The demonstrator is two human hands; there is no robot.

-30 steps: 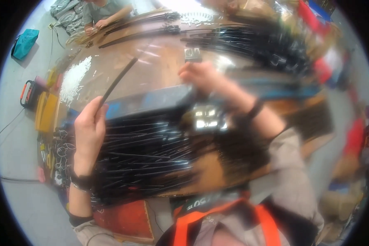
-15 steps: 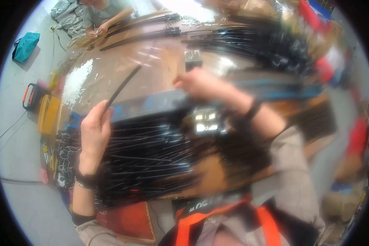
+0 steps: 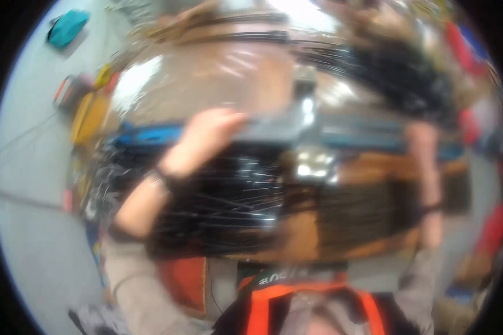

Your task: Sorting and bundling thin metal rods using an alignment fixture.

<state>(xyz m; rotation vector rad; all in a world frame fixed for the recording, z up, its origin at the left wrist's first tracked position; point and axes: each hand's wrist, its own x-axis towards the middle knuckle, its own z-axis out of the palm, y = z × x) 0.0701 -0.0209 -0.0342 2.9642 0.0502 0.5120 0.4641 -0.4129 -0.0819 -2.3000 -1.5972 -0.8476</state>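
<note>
My left hand (image 3: 209, 134) is over the near side of a long grey-and-blue strip (image 3: 268, 132) that runs across the table. Its fingers look closed, but blur hides what is in them. Far to the right, my right hand (image 3: 422, 138) reaches the strip's right part; motion smears its fingers. Between the hands, shiny metal blocks (image 3: 313, 167) sit at the middle of the strip. Below my left forearm lies a pile of thin black rods (image 3: 229, 195), with a darker bundle (image 3: 360, 209) to the right.
More black rods (image 3: 397, 72) lie at the far right of the table, and long dark strips (image 3: 240, 37) at the far left. Small white pieces (image 3: 137, 81) are heaped at the left. A yellow container (image 3: 88, 117) and a teal bag (image 3: 68, 28) are beyond the table's left edge.
My left hand has moved right and onto the strip; the black rod it held upright no longer shows. My right hand has swung from the middle to the far right. The whole view has shifted.
</note>
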